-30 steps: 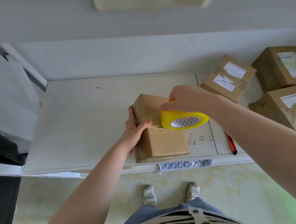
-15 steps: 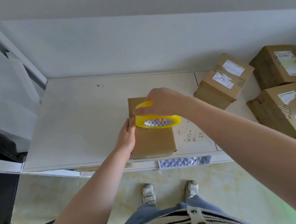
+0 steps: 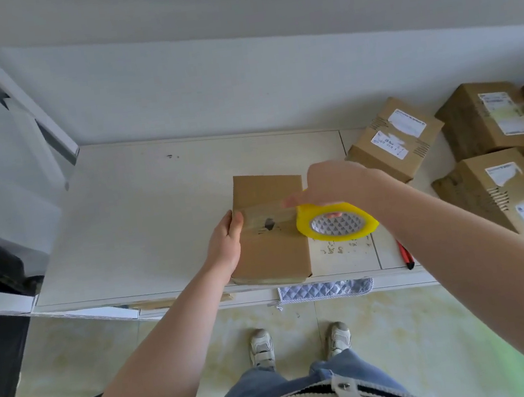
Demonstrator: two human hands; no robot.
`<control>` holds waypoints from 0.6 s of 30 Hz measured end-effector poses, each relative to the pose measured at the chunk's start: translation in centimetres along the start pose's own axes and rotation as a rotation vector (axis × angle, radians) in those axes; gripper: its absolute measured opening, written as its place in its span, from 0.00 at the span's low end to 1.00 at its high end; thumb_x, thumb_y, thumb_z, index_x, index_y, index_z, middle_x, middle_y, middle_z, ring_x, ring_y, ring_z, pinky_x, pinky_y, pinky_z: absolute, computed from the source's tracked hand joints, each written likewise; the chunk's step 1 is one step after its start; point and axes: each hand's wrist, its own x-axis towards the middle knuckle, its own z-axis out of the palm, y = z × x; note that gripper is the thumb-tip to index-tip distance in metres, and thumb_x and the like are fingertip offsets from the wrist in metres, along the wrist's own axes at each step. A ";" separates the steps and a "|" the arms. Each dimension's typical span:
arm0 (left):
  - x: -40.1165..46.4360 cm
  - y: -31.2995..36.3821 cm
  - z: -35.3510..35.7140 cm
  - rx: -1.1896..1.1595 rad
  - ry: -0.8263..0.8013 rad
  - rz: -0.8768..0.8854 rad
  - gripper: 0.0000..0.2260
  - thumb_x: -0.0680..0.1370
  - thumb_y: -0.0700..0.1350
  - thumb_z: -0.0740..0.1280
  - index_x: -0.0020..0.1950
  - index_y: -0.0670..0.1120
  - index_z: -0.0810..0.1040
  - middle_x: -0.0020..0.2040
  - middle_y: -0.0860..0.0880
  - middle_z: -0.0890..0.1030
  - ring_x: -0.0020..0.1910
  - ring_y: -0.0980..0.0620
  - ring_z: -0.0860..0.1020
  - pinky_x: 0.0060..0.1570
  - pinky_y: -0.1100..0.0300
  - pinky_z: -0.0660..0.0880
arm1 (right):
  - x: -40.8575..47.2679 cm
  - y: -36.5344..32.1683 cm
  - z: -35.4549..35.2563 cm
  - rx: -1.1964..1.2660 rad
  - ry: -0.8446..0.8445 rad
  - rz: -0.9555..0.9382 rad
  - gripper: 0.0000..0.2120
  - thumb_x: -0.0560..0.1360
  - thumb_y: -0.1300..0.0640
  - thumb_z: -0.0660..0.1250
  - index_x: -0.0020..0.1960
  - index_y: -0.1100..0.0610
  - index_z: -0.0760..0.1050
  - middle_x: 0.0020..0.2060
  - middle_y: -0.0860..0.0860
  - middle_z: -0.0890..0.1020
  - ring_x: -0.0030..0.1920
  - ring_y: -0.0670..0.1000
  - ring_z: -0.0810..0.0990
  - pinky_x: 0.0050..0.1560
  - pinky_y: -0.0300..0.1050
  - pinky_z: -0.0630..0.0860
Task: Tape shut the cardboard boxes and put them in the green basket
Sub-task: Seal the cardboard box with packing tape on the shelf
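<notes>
We see a plain brown rectangular cardboard box [image 3: 270, 230] lying flat between our hands, a clear tape strip across its top. Just right of it, under our right hand [image 3: 335, 183], sits a yellow-cored tape roll [image 3: 337, 224], tilted.

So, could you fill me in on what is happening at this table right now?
A person is taping a cardboard box shut at the near edge of the white table. The left hand steadies the box's left side, while the right hand holds a yellow tape roll at its right edge, a strip of clear tape stretched across the top. More labelled boxes wait to the right.
</notes>
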 end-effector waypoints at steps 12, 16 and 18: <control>-0.3 0.2 0.8 0.026 0.047 -0.030 0.11 0.85 0.52 0.54 0.54 0.55 0.76 0.47 0.64 0.74 0.49 0.59 0.71 0.47 0.65 0.67 | 1.2 2.2 2.6 -0.102 -0.087 0.072 0.37 0.66 0.20 0.54 0.32 0.55 0.70 0.28 0.48 0.74 0.31 0.48 0.75 0.32 0.43 0.65; -0.5 0.3 0.9 0.040 0.052 -0.009 0.14 0.85 0.52 0.54 0.61 0.50 0.76 0.45 0.65 0.71 0.50 0.58 0.70 0.49 0.61 0.65 | 1.9 3.0 4.1 -0.019 -0.113 0.073 0.38 0.65 0.20 0.55 0.34 0.57 0.71 0.29 0.49 0.75 0.32 0.49 0.76 0.31 0.43 0.64; -0.6 0.3 1.0 0.054 0.051 -0.006 0.15 0.85 0.52 0.53 0.59 0.49 0.77 0.44 0.64 0.71 0.45 0.63 0.70 0.53 0.62 0.63 | 2.3 3.3 5.0 0.006 -0.129 0.078 0.38 0.65 0.20 0.55 0.37 0.57 0.72 0.32 0.50 0.78 0.34 0.49 0.76 0.31 0.43 0.64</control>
